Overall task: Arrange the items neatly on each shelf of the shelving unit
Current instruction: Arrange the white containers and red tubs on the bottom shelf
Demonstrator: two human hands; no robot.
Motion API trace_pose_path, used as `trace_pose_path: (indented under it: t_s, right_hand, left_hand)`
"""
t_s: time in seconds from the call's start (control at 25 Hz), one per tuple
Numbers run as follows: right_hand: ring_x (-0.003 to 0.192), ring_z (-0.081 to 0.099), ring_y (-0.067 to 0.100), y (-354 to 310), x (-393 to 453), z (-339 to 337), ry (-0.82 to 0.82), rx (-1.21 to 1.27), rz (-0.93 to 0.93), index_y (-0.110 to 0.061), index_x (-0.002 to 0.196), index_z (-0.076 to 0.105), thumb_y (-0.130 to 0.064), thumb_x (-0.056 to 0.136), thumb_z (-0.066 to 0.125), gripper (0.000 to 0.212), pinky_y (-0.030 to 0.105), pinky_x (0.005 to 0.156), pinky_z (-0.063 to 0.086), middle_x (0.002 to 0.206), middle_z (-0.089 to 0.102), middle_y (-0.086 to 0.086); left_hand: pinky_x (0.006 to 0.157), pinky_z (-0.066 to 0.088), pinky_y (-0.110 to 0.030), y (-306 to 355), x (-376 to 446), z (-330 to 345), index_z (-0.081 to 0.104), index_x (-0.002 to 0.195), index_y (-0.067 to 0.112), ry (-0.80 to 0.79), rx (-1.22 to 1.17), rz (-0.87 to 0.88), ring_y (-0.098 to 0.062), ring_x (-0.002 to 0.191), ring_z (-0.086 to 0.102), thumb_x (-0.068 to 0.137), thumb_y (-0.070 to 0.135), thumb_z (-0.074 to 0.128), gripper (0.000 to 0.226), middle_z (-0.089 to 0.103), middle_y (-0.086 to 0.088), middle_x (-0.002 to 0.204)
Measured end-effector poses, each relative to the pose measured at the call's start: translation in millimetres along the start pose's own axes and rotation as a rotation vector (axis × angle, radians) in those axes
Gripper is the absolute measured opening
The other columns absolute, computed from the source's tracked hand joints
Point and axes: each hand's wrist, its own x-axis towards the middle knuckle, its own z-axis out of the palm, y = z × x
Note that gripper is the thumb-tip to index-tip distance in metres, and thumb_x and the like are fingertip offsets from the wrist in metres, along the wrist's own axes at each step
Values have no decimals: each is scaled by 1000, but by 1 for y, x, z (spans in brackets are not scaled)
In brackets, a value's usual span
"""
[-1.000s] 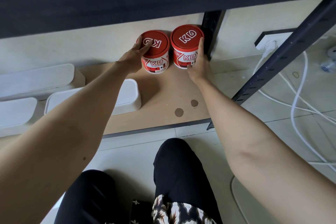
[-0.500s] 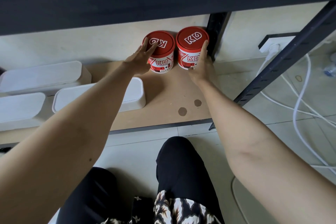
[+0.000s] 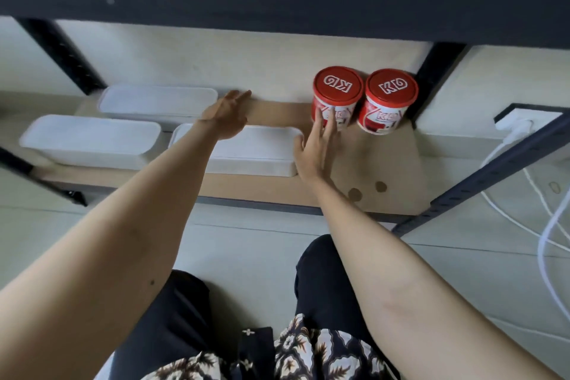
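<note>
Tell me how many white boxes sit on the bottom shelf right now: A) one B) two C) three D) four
C: three lidded white boxes lie on the shelf, one at the back, one front left and one front middle, left of the two red tubs.

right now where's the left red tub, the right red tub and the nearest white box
left red tub (image 3: 337,87), head view, centre of its red lid
right red tub (image 3: 391,88), head view, centre of its red lid
nearest white box (image 3: 262,145), head view, bare top of its lid
</note>
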Motion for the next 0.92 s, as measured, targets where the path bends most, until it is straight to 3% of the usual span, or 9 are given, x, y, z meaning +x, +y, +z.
trace_pose_path:
  t_s: [0.12, 0.28, 0.36, 0.52, 0.72, 0.92]
  right_hand:
    - [138, 33, 34, -40, -15, 20, -155, -170, -204, -7, 142, 42, -43, 84, 39, 68, 56, 111, 24, 152, 29, 19]
    - [148, -3, 25, -68, -25, 51, -549, -386, -430, -21, 152, 16, -58, 85, 53, 85, 57, 115, -6, 160, -1, 10]
    - [147, -14, 27, -75, -23, 64, -647, -524, -478, -24, 153, 7, -63, 82, 54, 93, 58, 113, -13, 160, -12, 11]
    - [147, -13, 27, -72, -8, 72, -662, -579, -418, -33, 152, 3, -58, 84, 54, 89, 62, 108, -17, 160, -11, 10]
    - [147, -4, 19, -58, 3, 57, -620, -531, -368, -40, 150, 8, -51, 83, 61, 86, 68, 109, -7, 158, 1, 1]
    - [147, -1, 19, -56, 5, 61, -571, -528, -366, -42, 149, 14, -53, 83, 60, 81, 67, 109, -6, 158, 4, 0]
  left_hand:
    - [108, 35, -41, -50, -23, -14, 30, 147, 17, 19, 1, -78, -31, 134, 36, 94, 19, 46, 55, 30, -11, 151]
    - [110, 33, -41, -100, -38, -18, 28, 149, 20, -26, -19, -199, -32, 136, 36, 94, 16, 45, 57, 24, -11, 154]
    - [112, 30, -40, -109, -37, -18, 29, 148, 24, -37, -59, -219, -31, 137, 33, 96, 14, 40, 55, 20, -9, 156]
    - [116, 20, -37, -112, -24, -20, 27, 148, 34, -106, -89, -192, -31, 142, 26, 100, 16, 32, 51, 5, -9, 159]
    - [113, 16, -60, -102, 0, -8, 16, 146, 48, -318, 99, -47, -44, 142, 1, 98, 49, 14, 48, -9, -13, 158]
    - [110, 19, -58, -101, 6, -2, 30, 145, 30, -262, 136, -98, -33, 140, 8, 99, 49, 19, 51, 0, -2, 158]
